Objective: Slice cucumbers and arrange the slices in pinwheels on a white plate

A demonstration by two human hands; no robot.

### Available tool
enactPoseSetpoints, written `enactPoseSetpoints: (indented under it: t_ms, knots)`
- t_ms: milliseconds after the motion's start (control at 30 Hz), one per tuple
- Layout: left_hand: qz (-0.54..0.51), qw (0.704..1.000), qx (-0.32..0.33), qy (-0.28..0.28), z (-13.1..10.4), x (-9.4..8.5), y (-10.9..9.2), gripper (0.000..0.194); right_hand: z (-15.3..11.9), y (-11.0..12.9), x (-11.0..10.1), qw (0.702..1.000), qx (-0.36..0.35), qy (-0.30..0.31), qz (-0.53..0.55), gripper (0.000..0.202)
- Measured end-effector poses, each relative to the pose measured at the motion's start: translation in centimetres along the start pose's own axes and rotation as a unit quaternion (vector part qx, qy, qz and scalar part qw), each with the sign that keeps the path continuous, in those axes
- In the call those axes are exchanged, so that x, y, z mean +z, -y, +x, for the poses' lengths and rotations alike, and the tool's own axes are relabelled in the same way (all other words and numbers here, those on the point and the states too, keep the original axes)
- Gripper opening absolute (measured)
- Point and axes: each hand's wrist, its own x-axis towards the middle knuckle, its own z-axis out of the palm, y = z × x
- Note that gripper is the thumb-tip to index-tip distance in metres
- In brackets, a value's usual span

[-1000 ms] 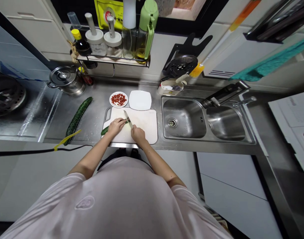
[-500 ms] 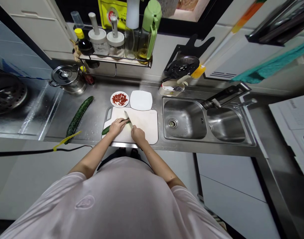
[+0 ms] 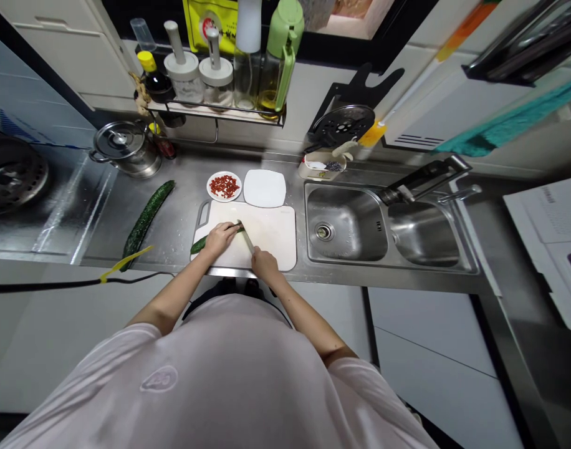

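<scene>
On a white cutting board (image 3: 276, 240) lies a green cucumber (image 3: 199, 245), its middle covered by my left hand (image 3: 219, 238), whose fingers are closed over it. My right hand (image 3: 265, 262) grips the handle of a kitchen knife (image 3: 247, 240). The blade slants up and left, its tip by the cucumber's right end, close to my left fingertips. Whether the edge is in the cucumber is too small to tell. Behind the board stand a small plate of chopped red pieces (image 3: 224, 186) and a white square plate (image 3: 265, 188).
A second whole cucumber (image 3: 148, 218) lies on the steel counter at left, near a lidded pot (image 3: 124, 148). To the right is a double sink (image 3: 346, 218) with a faucet (image 3: 426, 178). A shelf of bottles and jars (image 3: 215, 106) hangs above the counter.
My right hand has drawn the knife back toward me and slightly right; its tip has come down from above the cucumber to beside it. My left hand stays on the cucumber.
</scene>
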Motion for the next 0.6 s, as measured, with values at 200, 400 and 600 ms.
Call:
enactPoseSetpoints:
  t_ms: [200,400,600]
  knots:
    - [-0.005,1.0,-0.004,0.0,0.1,-0.1,-0.1,0.033,0.3,0.1,-0.4,1.0,-0.009,-0.001,0.007,0.027]
    - [-0.007,1.0,-0.001,-0.003,0.1,0.3,0.3,0.032,1.1,0.4,-0.4,1.0,-0.01,-0.005,0.009,0.025]
    - [-0.008,1.0,0.001,-0.005,0.2,0.3,0.4,0.032,2.2,0.7,-0.2,1.0,-0.013,-0.019,0.0,0.025]
